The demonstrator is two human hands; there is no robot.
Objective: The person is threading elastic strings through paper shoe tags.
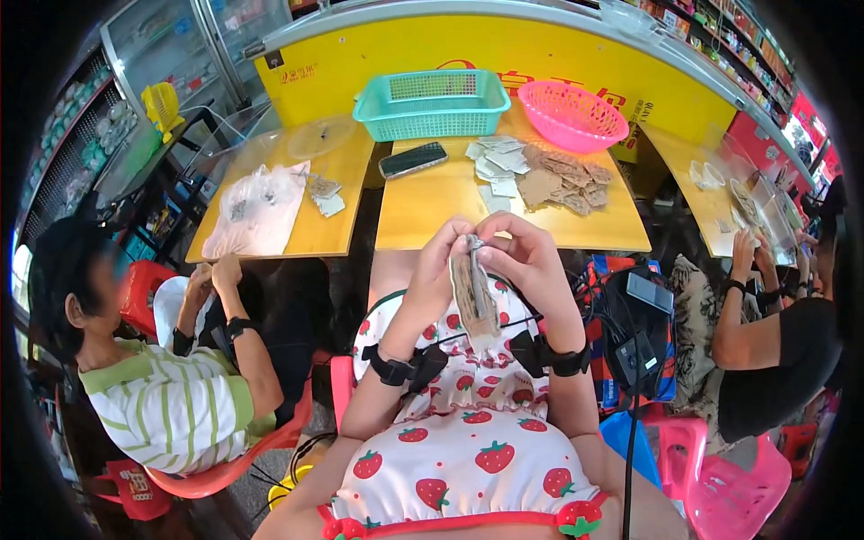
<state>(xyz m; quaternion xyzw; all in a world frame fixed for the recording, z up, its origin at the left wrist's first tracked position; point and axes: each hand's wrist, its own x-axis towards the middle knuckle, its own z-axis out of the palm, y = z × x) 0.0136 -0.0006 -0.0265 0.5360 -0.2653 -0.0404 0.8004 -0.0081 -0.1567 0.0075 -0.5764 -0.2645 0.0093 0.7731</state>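
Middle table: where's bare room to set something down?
Largest patch: front left of the table, bounded by phone, white cards and front edge. A thin strip lies between brown pieces and front edge. Crowded: back, with green basket and pink basket. Left hand and right hand, holding a bundle, cover the front edge's middle.

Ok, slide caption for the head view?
Left hand and right hand hold a small bundle before a yellow table strewn with brown pieces.

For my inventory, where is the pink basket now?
In the head view, the pink basket sits at the far right of the middle table, beside the turquoise basket and behind the brown pieces.
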